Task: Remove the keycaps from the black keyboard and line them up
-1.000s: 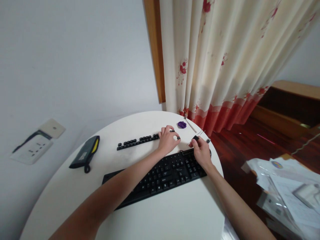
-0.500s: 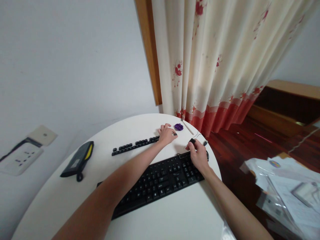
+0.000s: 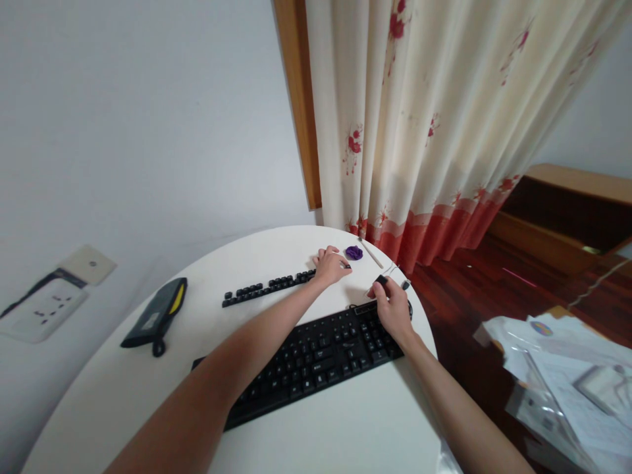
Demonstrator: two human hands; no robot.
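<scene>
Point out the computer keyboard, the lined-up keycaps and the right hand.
computer keyboard [image 3: 320, 361]: head view, on keys near its visible middle
lined-up keycaps [image 3: 280, 284]: head view, on caps midway along the line
right hand [image 3: 394, 309]: head view, on the back of the hand

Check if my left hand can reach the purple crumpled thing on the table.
Probably yes: the purple crumpled thing lies beside your left hand, with nothing visible between them, though that hand appears to touch or hold a small black keycap and may need to leave it first.
</scene>
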